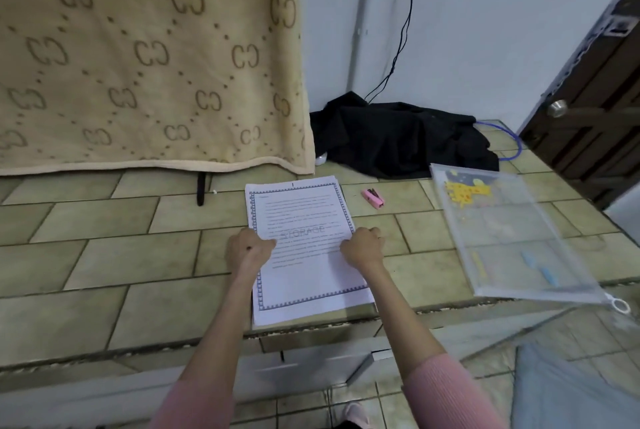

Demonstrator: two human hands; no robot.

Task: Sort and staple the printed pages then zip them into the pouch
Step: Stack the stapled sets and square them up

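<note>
Pages (304,248) near counter (104,255) front edge; left hand (247,250), right hand (362,246) grip side edges.

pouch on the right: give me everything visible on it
The pouch is a flat, see-through plastic sleeve with a pale blue edge and a yellow giraffe print near its far end. It lies flat on the tiled counter, turned at an angle, its near corner reaching the counter's front edge. A white ring pull sits at that near corner. Whether the zip is open or closed cannot be told. Small pastel shapes show through it. Neither hand touches it; the stapler lies apart to its left.
</note>
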